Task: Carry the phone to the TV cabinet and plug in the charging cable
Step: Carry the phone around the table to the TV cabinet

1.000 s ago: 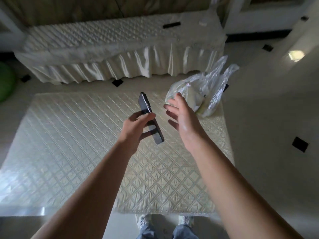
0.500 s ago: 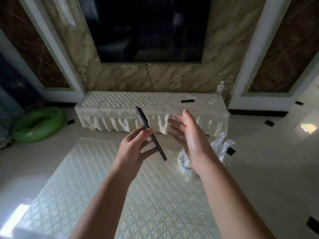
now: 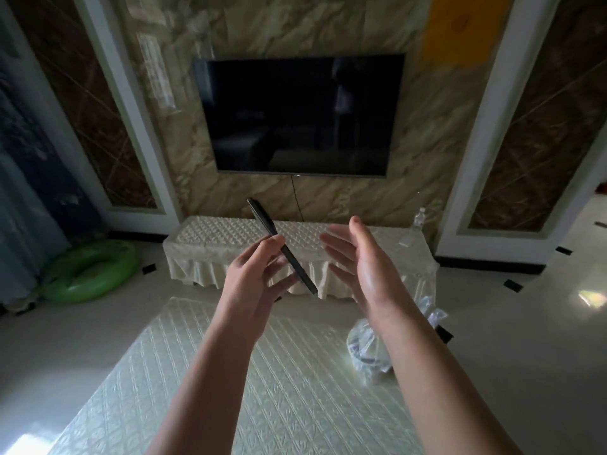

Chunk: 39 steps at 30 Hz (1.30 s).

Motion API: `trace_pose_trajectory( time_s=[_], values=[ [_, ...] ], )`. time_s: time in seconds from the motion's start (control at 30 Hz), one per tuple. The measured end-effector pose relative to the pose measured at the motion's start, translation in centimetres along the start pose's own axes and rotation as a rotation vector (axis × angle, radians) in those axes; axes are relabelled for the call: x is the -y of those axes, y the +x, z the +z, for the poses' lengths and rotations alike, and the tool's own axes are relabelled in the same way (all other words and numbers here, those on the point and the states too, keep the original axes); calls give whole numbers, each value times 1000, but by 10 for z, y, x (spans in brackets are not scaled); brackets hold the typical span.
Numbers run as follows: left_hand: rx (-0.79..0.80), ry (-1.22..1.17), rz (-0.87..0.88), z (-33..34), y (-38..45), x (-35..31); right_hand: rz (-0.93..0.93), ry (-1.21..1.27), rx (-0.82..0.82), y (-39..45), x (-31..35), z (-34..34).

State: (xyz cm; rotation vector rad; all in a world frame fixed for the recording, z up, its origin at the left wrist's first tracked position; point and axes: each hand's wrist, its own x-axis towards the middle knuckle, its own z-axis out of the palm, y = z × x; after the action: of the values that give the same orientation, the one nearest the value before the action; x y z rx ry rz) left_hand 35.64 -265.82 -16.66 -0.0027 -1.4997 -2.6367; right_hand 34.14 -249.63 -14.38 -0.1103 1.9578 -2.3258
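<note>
My left hand [image 3: 254, 277] grips a thin black phone [image 3: 262, 223] edge-on, tilted with its top end up and to the left. My right hand [image 3: 368, 267] is open beside it, palm toward the phone, fingers spread, not touching it. Ahead stands the low TV cabinet [image 3: 203, 234] draped in a cream quilted cloth, under a wall-mounted dark TV [image 3: 299, 113]. A thin black cable [image 3: 297, 200] hangs from the TV down to the cabinet top. A small clear bottle [image 3: 418, 218] stands at the cabinet's right end.
A table with a glossy quilted cover [image 3: 230, 372] lies directly below my arms. A clear plastic bag [image 3: 371, 346] sits on its right edge. A green inflatable ring [image 3: 88, 274] rests on the floor at left. White pillars [image 3: 486, 133] flank the marble wall.
The view has tilted up from the table to the TV wall, bringing the whole TV into sight. Both hands stay raised; the left still holds the phone, and the right remains open beside it.
</note>
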Motion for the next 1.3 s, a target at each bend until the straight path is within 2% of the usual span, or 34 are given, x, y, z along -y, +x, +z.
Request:
trace_pose_trajectory(
  time_s=[0.27, 0.47, 0.8, 1.13, 1.3],
  values=[
    [-21, 18, 22, -52, -9, -43, 2, 1, 29, -6, 0, 67],
    [-124, 56, 66, -96, -28, -70, 0, -11, 119, -9, -12, 122],
    [-445, 59, 225, -151, -103, -109, 68, -49, 531, -17, -27, 212],
    [-684, 79, 425, -233, -213, -162, 129, -33, 850, -83, -52, 333],
    [-778, 54, 480, -290, -263, -197, 162, -38, 942, -121, -65, 415]
  ],
)
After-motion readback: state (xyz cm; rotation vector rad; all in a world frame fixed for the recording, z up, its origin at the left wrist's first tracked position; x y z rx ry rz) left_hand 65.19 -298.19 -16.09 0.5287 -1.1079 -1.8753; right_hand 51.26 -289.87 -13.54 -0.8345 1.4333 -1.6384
